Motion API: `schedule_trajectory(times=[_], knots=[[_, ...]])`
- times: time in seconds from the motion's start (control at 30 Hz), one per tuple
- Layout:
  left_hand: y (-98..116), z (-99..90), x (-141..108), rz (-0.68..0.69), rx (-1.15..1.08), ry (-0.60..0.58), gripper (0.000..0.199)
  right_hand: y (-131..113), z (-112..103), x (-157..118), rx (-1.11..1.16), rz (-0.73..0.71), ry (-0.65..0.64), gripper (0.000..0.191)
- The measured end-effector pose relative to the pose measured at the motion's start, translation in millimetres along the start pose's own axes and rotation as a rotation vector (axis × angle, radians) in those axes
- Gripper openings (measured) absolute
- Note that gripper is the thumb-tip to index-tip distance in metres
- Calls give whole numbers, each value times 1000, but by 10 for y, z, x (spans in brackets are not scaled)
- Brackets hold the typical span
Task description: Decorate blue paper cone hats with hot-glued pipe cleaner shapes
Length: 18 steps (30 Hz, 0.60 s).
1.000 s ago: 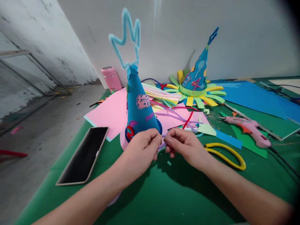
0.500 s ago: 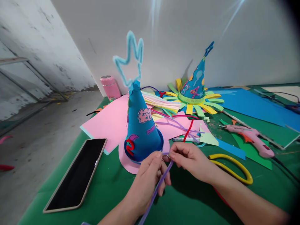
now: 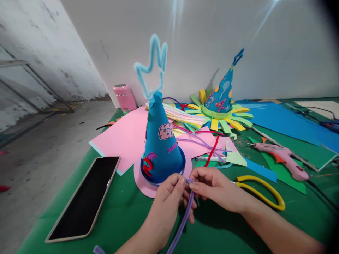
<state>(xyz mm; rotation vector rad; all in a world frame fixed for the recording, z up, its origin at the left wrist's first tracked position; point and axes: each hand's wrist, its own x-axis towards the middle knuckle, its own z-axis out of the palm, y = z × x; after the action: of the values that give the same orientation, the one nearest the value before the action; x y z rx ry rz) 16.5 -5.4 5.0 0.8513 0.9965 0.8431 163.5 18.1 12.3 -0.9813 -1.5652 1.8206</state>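
Observation:
My left hand and my right hand meet in front of me and both pinch the top end of a purple pipe cleaner, which runs down toward the bottom edge of the view. Just behind the fingers stands a blue cone hat on a pink paper brim. It carries a pink sticker, a red pipe-cleaner shape and a light blue pipe-cleaner star on its tip.
A phone lies face up at the left. Yellow-handled scissors and a pink glue gun lie at the right. A second decorated cone hat with paper strips, a pink bottle, loose pipe cleaners and coloured sheets cover the green table's back.
Both hands have dropped nearer to me, away from the hat's base. The purple pipe cleaner now hangs down from the pinch instead of being hidden between the fingers.

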Motion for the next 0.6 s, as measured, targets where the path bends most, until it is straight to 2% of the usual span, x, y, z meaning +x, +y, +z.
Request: schedule_trajectory(times=[0.1, 0.17, 0.27, 0.47, 0.6], knots=[[9, 5, -3, -37, -132, -17, 23, 14, -10, 2, 94, -44, -88, 11], [5, 0, -7, -55, -182, -52, 23, 33, -22, 4, 96, -49, -98, 13], [-4, -11, -13, -55, -193, -107, 24, 63, -42, 10, 80, -52, -74, 16], [9, 0, -22, -54, -120, -123, 13, 66, -82, 21, -13, -91, 30, 18], [24, 7, -40, -105, -90, -113, 15, 22, -86, 14, -3, -71, 42, 19]])
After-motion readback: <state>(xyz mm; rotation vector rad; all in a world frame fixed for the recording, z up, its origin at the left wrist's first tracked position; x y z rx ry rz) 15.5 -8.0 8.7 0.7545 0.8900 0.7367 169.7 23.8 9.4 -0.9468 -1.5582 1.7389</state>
